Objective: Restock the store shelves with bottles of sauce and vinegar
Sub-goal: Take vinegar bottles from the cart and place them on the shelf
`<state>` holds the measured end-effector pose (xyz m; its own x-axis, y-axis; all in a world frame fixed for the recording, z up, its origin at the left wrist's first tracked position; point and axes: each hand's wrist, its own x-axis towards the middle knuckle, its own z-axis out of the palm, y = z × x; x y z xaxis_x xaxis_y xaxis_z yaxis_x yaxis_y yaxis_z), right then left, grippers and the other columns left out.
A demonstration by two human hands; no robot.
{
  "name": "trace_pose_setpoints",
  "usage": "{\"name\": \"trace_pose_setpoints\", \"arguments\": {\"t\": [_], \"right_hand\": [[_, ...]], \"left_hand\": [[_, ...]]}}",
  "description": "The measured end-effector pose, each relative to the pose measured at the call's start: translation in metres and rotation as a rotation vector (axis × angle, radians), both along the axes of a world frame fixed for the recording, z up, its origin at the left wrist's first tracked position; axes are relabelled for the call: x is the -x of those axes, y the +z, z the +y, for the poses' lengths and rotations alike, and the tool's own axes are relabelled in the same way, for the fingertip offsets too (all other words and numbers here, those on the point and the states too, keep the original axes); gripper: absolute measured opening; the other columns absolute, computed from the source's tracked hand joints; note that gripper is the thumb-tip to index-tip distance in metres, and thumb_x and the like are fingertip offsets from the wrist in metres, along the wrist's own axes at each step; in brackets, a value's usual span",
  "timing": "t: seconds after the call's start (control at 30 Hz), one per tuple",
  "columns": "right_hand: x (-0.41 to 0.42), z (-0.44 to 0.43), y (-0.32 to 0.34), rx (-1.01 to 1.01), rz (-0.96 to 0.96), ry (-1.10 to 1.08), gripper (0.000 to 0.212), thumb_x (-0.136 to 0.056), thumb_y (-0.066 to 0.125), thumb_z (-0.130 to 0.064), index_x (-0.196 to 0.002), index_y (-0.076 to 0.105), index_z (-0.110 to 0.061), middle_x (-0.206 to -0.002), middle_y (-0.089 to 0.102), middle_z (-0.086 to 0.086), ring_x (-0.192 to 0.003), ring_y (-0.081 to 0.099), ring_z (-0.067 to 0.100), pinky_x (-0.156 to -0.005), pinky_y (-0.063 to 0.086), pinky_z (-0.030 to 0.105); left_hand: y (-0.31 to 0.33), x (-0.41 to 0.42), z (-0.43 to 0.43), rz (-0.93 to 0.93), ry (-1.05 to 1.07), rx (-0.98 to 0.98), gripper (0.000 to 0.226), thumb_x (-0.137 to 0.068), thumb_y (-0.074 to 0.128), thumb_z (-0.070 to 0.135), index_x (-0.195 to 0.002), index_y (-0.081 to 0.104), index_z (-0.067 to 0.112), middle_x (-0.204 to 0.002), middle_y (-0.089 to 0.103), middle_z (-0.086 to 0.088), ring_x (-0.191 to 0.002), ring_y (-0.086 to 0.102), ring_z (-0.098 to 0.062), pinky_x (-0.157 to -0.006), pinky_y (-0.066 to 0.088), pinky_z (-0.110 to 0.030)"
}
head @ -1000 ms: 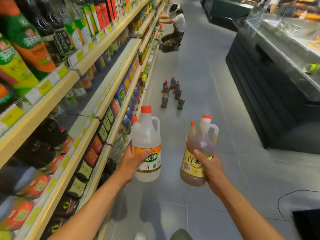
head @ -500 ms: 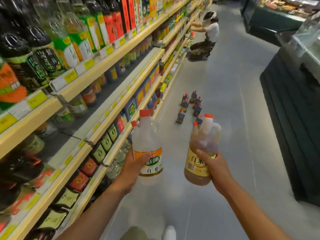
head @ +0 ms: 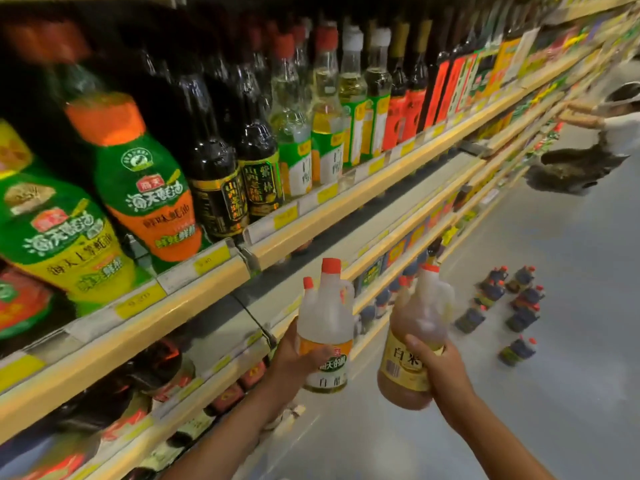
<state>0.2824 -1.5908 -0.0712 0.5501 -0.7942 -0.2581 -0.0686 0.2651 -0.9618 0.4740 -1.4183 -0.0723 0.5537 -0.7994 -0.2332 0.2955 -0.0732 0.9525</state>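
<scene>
In the head view, two vinegar jugs are carried in front of the shelf unit, which is taken here as the landmark. The clear jug with a red cap is held upright by the left hand; the fingers are wrapped around its lower body, over the label. It is kept just beside the shelf unit, at the level of the bare gap under the yellow price rail. The amber jug is gripped in the same way by the right hand, a little farther from the shelf unit, toward the aisle. Both jugs are held by the body and not by the handle, probably so that each one can be pushed base-first onto a board. They are held apart so that they do not knock together.

On the shelf unit above the jugs, dark sauce bottles and pale vinegar bottles are lined up. Well away from the shelf unit, on the floor, a group of small dark bottles is waiting, so much of the restocking seems not yet done. At the far end of the shelf unit another person is seen, blurred.
</scene>
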Motion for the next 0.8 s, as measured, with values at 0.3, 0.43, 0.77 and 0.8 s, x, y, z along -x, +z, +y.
{"name": "trace_pose_setpoints", "arguments": {"t": [0.3,0.43,0.77,0.8], "right_hand": [[-0.101,-0.045,-0.01,0.039,0.021,0.388,0.08,-0.057,0.088,-0.049,-0.127,0.065,-0.018,-0.113,0.076,0.012,-0.102,0.073,0.035,-0.089,0.059,0.056],[-0.129,-0.052,-0.013,0.058,0.033,0.565,0.081,-0.056,0.087,-0.049,-0.128,0.064,-0.018,-0.112,0.077,0.01,-0.102,0.074,0.033,-0.09,0.058,0.057],[-0.166,-0.03,-0.033,0.036,0.053,0.94,0.076,-0.059,0.085,-0.05,-0.125,0.066,-0.019,-0.11,0.077,0.01,-0.101,0.074,0.033,-0.089,0.059,0.054],[-0.17,-0.026,-0.034,0.016,0.062,0.978,0.072,-0.062,0.086,-0.05,-0.125,0.066,-0.021,-0.111,0.077,0.01,-0.102,0.074,0.033,-0.09,0.059,0.054]], "left_hand": [[-0.007,-0.017,0.006,0.011,0.281,-0.036,0.097,-0.048,0.095,0.052,-0.132,0.053,0.027,-0.119,0.075,0.015,-0.117,0.069,-0.017,-0.084,0.059,-0.028],[-0.017,-0.005,0.014,0.022,0.442,-0.055,0.094,-0.044,0.094,0.044,-0.127,0.053,0.027,-0.108,0.079,0.015,-0.101,0.074,-0.005,-0.077,0.059,-0.022],[-0.041,0.036,0.048,0.027,0.801,-0.104,0.098,-0.051,0.088,0.049,-0.14,0.052,0.03,-0.126,0.072,0.005,-0.118,0.068,-0.014,-0.092,0.059,-0.03],[-0.042,0.04,0.051,0.034,0.837,-0.103,0.095,-0.048,0.089,0.05,-0.134,0.054,0.032,-0.121,0.074,0.007,-0.111,0.071,-0.008,-0.084,0.059,-0.024]]}}
